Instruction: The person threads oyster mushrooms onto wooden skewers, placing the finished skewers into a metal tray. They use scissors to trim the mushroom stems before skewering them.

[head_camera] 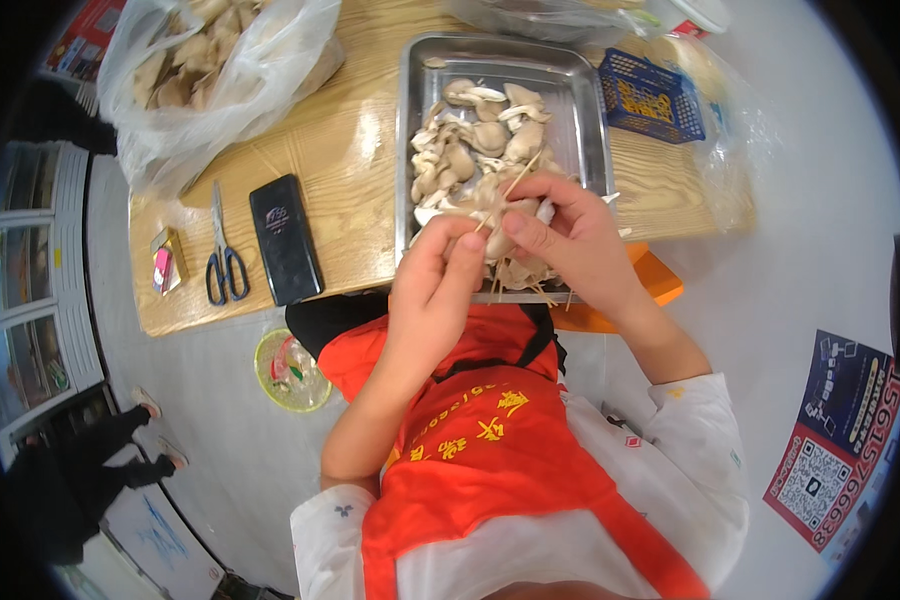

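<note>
My left hand [450, 262] pinches a thin bamboo skewer [523, 174], which slants up to the right. In my right hand [559, 229] is an oyster mushroom [501, 241], held against the skewer; whether the skewer passes through it is partly hidden by my fingers. Both hands are over the near end of a steel tray [581, 97]. Loose oyster mushrooms [487, 139] lie heaped in the middle of the tray. Below my hands, more mushrooms [521, 274] rest at the near rim, with several skewer ends [544, 294] poking out toward me.
Left on the wooden table [352, 165] are a plastic bag of mushrooms [195, 67], scissors [225, 259], a phone [285, 238] and a small box [166, 259]. A blue basket [649, 97] stands right of the tray. A waste bin [292, 371] sits on the floor. Another person [82, 480] stands at left.
</note>
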{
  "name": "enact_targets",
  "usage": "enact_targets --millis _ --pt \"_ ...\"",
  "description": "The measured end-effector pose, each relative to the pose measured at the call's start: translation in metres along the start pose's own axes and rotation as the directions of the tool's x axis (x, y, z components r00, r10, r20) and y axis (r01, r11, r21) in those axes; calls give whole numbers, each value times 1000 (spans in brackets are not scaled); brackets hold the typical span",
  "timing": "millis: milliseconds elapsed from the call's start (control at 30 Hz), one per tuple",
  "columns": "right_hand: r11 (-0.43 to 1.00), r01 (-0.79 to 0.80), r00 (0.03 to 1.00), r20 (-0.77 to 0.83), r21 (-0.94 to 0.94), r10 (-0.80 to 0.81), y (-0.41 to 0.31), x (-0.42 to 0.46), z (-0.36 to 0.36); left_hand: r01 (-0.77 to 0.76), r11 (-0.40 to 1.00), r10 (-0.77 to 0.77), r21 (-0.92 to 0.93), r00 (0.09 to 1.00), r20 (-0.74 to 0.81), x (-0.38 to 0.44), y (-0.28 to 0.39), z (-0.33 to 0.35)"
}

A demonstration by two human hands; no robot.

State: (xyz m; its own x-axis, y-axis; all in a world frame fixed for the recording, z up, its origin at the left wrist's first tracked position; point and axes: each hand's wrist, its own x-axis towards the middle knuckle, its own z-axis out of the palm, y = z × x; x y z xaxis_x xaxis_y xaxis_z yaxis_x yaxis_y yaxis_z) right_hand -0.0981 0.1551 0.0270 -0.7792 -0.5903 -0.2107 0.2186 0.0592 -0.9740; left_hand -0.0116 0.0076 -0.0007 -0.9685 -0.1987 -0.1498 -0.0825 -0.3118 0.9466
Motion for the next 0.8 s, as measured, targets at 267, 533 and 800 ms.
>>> enact_targets --millis 267,533,800 --pt "590 216 947 20 -778 -321 3 45 -94 -90 980 91 179 996 4 -13 17 -44" --pt "197 326 878 219 -925 -425 36 116 -102 -19 971 16 239 1000 13 0 1 -44" --pt "487 349 866 77 -801 -493 33 106 -116 -40 978 39 204 999 11 2 10 -33"
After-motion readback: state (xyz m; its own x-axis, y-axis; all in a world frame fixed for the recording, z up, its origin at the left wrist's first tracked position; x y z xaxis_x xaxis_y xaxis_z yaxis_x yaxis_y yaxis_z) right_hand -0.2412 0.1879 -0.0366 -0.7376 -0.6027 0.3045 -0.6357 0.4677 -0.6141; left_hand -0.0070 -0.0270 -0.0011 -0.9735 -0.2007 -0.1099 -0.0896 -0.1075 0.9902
